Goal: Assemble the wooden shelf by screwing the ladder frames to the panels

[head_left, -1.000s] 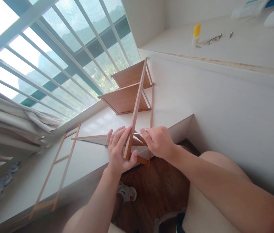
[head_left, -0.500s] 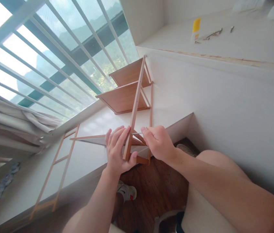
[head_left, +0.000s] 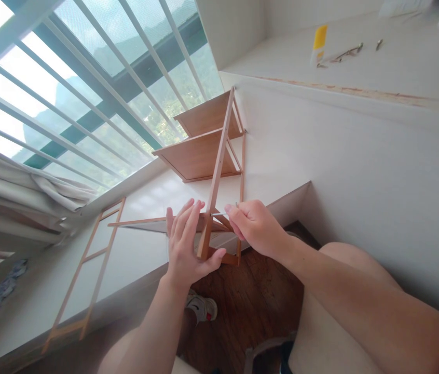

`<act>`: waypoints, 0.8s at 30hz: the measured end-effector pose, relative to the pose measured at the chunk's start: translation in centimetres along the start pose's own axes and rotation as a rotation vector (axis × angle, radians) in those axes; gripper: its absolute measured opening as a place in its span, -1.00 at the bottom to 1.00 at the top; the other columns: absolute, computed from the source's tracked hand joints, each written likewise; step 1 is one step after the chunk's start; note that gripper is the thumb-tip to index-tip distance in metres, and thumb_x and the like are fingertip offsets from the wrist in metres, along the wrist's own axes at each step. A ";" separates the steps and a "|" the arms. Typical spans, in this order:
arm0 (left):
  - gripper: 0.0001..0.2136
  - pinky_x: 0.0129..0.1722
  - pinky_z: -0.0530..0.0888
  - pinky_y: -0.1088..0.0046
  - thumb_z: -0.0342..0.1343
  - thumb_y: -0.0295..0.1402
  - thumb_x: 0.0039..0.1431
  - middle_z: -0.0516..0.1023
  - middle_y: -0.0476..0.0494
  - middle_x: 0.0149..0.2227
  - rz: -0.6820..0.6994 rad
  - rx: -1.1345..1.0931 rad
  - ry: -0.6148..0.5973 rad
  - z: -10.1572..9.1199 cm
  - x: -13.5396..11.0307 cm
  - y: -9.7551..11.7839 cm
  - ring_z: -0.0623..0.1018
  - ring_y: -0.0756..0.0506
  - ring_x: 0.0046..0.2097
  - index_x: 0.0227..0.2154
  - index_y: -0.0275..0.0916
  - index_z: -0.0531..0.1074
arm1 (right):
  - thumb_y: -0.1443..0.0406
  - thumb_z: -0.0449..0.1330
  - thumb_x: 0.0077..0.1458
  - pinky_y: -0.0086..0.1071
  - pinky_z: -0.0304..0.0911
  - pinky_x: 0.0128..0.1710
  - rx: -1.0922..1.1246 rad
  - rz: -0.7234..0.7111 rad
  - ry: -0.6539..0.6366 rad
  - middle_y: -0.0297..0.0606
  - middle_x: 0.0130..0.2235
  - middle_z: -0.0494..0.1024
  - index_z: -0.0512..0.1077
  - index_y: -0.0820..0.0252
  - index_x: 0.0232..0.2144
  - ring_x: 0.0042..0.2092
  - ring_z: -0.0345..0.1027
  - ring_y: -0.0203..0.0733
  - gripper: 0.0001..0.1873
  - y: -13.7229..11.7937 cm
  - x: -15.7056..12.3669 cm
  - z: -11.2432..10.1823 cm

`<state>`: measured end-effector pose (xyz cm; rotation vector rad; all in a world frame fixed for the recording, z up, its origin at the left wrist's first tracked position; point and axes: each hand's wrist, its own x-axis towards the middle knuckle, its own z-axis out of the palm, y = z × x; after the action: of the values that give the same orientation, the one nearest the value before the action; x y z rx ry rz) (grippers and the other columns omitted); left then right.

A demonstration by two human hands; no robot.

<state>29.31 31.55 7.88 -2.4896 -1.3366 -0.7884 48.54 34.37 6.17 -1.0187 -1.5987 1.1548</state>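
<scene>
A wooden shelf rack [head_left: 219, 163] stands tilted in my view, with flat shelf boards [head_left: 200, 156] fixed to its posts. My left hand [head_left: 186, 244] rests against the near post low down, its fingers stretched out and its thumb spread below. In my closed right hand [head_left: 256, 226] is a thin metal hex key [head_left: 219, 214]; its tip meets the side of the post, and most of its other end is hidden by my fingers. A lower board [head_left: 145, 224] reaches out to the left behind my left hand.
A separate ladder-like wooden frame [head_left: 85, 270] leans at the left. On the white ledge [head_left: 406, 72] lie a yellow-capped bottle [head_left: 319, 44] and several metal fasteners [head_left: 347, 53]. A barred window [head_left: 126, 62] and a curtain [head_left: 21, 187] are on the left. Below is dark wood flooring [head_left: 250, 296].
The fingers of my left hand have straightened and loosened from the post. My right hand has turned slightly with the hex key, which stays at the same spot.
</scene>
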 end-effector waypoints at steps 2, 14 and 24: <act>-0.05 0.30 -0.13 -0.06 0.09 0.19 -0.05 0.31 -0.37 0.16 -0.007 -0.001 0.042 -0.1 -0.3 0.0 0.19 -0.36 0.29 0.30 -0.27 -0.04 | 0.06 -0.10 0.27 -0.41 -0.07 -0.50 0.000 -0.001 0.000 -0.39 -0.69 0.21 0.22 0.22 -0.73 -0.58 0.05 -0.39 -0.40 0.1 0.0 0.0; -0.17 0.21 0.21 -0.05 0.18 0.02 0.02 0.23 -0.37 0.19 -0.318 -0.241 0.294 0.4 -8.1 2.7 0.21 -0.35 0.26 0.29 -0.18 0.02 | 0.00 -0.08 0.26 -0.45 0.06 -0.49 0.102 0.044 -0.038 -0.39 -0.70 0.27 0.24 0.22 -0.72 -0.59 0.14 -0.39 -0.38 0.5 -0.2 0.4; -0.77 -0.54 0.40 0.41 -0.02 -0.12 0.20 0.37 -0.13 -0.49 -0.400 -0.786 0.508 4.6 -9.0 15.6 0.43 -0.06 -0.44 -0.38 -0.12 0.42 | -0.04 -0.07 0.24 -0.45 0.04 -0.51 0.144 0.058 -0.089 -0.37 -0.65 0.28 0.26 0.21 -0.64 -0.56 0.12 -0.37 -0.42 1.3 -1.0 0.6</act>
<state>39.71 18.26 0.14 -2.2032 -1.5227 -2.2207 48.34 33.61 4.60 -0.9362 -1.5382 1.3513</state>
